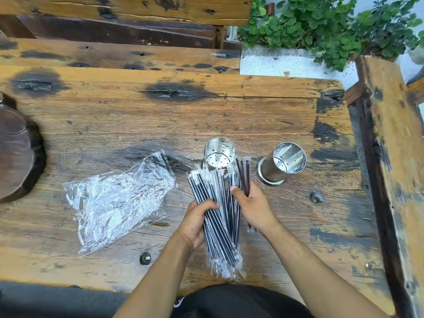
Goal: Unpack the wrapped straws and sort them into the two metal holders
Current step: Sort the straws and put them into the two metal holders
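Your left hand has its fingers curled round the big bundle of wrapped black straws, thumb on the near side, fingertips showing over the top of the bundle at the lower middle of the frame. The bundle fans out from that grip: its far ends spread up and left toward the holders, its near ends, with clear wrapper tails, hang down toward your lap.

Your right hand sits just right of the bundle. Its thumb presses against the bundle's right edge, while the other fingers are closed round a few straws apart from the rest; these stand up out of the hand, tips pointing to the gap between the two holders, and their lower ends poke out below the hand.

Beyond your hands, at the middle of the frame, the left holder stands upright on the table, its perforated bottom visible and nothing inside. The fanned tips of the bundle overlap its lower part in the view; whether they touch it, you cannot tell. The right holder stands near it to the right, leaning away in the wide-angle view, also with no straws in it.

Left of the bundle, a crumpled clear bag lies flat on the table, well apart from your hands. At the far left edge sits a dark round wooden slab. A green plant fills the upper right corner, and a bench runs down the right edge.
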